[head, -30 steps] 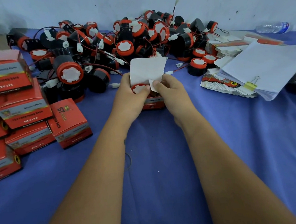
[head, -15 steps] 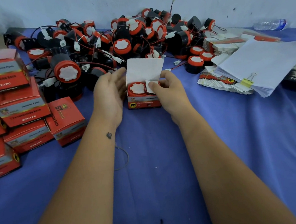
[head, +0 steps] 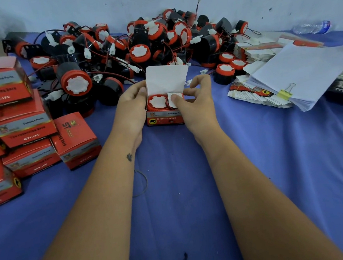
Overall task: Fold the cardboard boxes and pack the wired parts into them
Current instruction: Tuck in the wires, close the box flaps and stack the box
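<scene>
Since half a second ago my left hand [head: 132,108] has closed in from beside the open box [head: 165,117] and is now gripping its left wall, fingers curled at the rim under the raised lid. I am seeing the blue desk [head: 276,171] carrying everything. Along the back, the pile of wired parts [head: 136,48], black and red with white caps, is lying tangled against the wall. At the left, finished red boxes [head: 18,129] are sitting stacked; at the right, flattened cartons [head: 256,95] are lying under a sheaf of white paper [head: 300,74] with a yellow clip. The open box is standing between my hands, near the pile, with one red-capped part [head: 156,101] seated inside. My right hand [head: 197,101] is pinching the small white side flap [head: 172,100] over the opening.
</scene>
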`<state>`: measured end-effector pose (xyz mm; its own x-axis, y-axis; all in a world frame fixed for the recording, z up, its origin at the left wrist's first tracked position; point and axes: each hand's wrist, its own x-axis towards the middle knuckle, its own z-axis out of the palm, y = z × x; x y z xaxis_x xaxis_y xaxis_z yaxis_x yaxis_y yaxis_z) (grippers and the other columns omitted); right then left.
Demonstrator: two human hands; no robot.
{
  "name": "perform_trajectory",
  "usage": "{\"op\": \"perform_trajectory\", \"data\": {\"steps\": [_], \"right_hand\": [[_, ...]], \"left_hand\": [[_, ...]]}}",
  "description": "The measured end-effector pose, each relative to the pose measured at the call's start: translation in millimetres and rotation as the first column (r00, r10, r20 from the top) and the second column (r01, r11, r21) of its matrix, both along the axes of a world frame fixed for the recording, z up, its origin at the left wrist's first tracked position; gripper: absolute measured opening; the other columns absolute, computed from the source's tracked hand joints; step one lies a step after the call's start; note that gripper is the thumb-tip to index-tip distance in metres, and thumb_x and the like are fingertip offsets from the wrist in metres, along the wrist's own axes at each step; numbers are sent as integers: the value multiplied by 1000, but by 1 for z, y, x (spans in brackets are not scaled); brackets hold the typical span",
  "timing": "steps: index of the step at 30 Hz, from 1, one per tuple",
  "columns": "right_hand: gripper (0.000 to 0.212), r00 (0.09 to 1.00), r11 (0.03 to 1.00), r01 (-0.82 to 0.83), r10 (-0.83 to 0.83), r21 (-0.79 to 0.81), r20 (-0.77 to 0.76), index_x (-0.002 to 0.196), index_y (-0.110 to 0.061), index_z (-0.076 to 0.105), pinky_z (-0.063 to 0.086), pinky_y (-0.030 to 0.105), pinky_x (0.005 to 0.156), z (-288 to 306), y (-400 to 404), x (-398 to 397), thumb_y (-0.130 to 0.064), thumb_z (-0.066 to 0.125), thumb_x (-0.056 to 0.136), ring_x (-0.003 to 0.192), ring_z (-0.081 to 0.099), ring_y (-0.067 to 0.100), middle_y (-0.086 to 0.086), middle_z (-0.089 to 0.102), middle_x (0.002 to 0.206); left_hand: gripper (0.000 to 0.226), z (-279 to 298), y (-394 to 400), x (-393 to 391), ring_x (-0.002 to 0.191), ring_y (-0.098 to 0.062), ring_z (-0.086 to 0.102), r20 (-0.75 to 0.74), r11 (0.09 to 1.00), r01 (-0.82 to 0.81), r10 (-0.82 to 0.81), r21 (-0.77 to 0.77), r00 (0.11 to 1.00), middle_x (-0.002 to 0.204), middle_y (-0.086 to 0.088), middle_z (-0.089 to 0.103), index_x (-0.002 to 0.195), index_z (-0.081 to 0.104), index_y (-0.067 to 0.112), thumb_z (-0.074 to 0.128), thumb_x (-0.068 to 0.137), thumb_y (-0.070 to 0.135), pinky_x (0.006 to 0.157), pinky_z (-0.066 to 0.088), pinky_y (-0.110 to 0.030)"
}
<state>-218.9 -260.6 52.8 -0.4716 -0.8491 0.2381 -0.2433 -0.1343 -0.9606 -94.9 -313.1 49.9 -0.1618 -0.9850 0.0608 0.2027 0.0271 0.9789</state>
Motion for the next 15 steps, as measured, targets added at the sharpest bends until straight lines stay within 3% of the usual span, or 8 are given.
{"op": "perform_trajectory", "data": {"steps": [3,6,10,13,15], "right_hand": [[21,999,1000,1,-2,-15,-48,82,-25,53,44,15,52,0,0,1,-8,61,92,63,56,3,-11,59,85],[23,999,998,-53,52,-23,-4,103,-24,65,49,11,58,1,1,2,-4,58,93,74,62,1,-8,64,101],[26,998,997,-68,68,-30,-2,110,-21,65,49,10,60,4,4,1,-3,58,92,77,62,-2,-10,65,101],[23,998,998,-55,55,7,-8,106,-25,58,51,14,61,3,2,0,-7,60,92,77,62,0,0,66,107],[26,999,998,-24,21,55,44,108,-24,46,54,24,67,2,1,-1,-13,64,91,86,64,8,3,65,112]], "left_hand": [[29,0,1,0,87,-13,71,0,1000,-7,7,2,1000,106,-5,73,128,61,11,43,106,15,72,58,-26],[29,0,2,-1,90,-15,71,17,1000,-13,13,-2,1000,109,-6,73,128,62,13,43,106,16,74,58,-28],[29,-1,4,-2,95,-10,68,97,996,-5,13,-84,995,107,4,70,130,58,15,47,103,10,79,56,-26],[31,-2,8,-2,106,-22,66,160,987,3,23,-160,987,110,0,70,117,57,28,53,99,4,94,55,-41],[34,-1,11,-3,98,-22,67,160,975,-43,79,-219,984,102,0,72,106,54,34,56,95,1,87,56,-39]]}}
